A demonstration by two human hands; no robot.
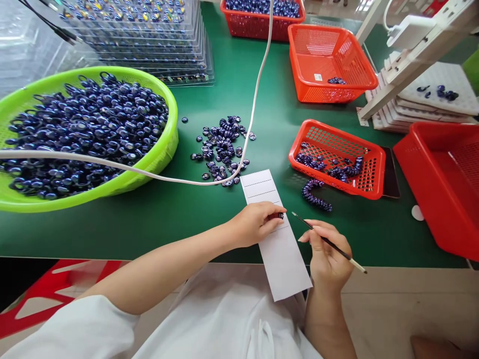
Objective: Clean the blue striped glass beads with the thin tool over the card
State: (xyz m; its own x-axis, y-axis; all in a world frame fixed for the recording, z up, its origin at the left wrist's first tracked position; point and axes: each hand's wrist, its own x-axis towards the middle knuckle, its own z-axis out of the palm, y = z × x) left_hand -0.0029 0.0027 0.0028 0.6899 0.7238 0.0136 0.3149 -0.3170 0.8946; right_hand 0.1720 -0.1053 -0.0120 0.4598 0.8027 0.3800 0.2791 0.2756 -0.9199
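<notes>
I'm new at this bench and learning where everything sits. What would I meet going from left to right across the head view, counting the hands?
Green basket heaped with dark pieces → left hand, pinching a small dark piece → right hand, holding a thin brush → large red bin.

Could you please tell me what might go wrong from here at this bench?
The small dark piece sits only between the fingertips of the left hand, so it could slip. The white cable runs against the loose pile and might scatter it if tugged. The paper strip overhangs the table edge and could get knocked.
</notes>
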